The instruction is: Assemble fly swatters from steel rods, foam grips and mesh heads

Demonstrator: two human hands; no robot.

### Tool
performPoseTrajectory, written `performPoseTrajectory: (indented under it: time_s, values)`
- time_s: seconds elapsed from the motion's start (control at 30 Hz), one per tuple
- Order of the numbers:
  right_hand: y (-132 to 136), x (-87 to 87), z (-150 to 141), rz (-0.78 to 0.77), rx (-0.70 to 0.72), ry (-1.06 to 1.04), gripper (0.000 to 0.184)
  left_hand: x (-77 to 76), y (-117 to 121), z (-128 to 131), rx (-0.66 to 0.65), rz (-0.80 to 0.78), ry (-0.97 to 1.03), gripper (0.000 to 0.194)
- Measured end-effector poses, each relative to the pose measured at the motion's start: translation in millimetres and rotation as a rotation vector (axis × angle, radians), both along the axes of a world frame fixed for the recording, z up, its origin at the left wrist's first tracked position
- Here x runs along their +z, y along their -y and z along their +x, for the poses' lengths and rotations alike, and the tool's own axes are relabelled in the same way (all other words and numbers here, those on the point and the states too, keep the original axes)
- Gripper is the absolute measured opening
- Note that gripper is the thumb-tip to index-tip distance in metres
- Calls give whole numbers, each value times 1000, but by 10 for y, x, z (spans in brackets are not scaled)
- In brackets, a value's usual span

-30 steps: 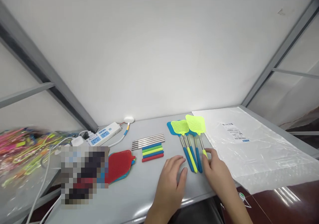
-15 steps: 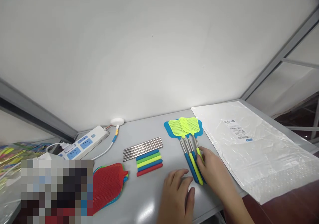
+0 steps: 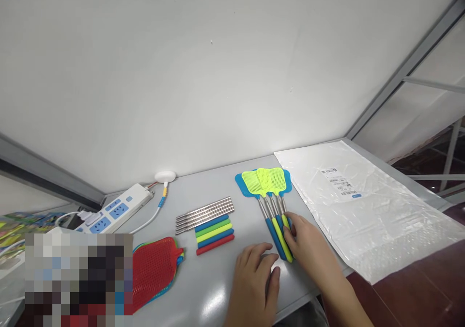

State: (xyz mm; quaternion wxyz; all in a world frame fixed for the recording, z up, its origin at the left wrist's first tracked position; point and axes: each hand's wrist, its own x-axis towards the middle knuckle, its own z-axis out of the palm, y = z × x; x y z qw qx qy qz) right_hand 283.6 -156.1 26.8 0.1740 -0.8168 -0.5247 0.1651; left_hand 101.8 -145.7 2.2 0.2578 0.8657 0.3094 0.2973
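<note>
Several fly swatters (image 3: pixel 257 181) with blue and yellow-green heads lie side by side on the grey table, heads overlapping and handles towards me. My right hand (image 3: pixel 303 240) grips the yellow-green handle of the rightmost yellow swatter (image 3: pixel 278 179) between thumb and fingers. Palm down, my left hand (image 3: pixel 254 278) rests on the table just left of the handles, fingers loosely bent and apart, holding nothing. Further left are a row of metal rods (image 3: pixel 205 214), several coloured handle grips (image 3: pixel 215 235) in blue, green, yellow and red, and a stack of swatter heads (image 3: pixel 156 271) with red on top.
A white plastic mailing bag (image 3: pixel 327 210) with a label covers the table's right side. On the left lie a power strip (image 3: pixel 116 213) and a white round device (image 3: pixel 164 177) with a cable. A white wall (image 3: pixel 225 99) closes off the back. A pixelated patch hides the lower left.
The yellow swatter in my right hand has shifted left, its head now overlapping the other yellow one. My left hand stays beside the handles. The camera view has turned somewhat.
</note>
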Motion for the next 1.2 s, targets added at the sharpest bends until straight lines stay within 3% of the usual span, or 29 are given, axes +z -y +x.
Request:
performPoseTrajectory:
  time_s: [1.2]
  values:
    - [120, -40, -10, 9, 59, -36, 36, -9, 52, -4, 48, -44, 8, 24]
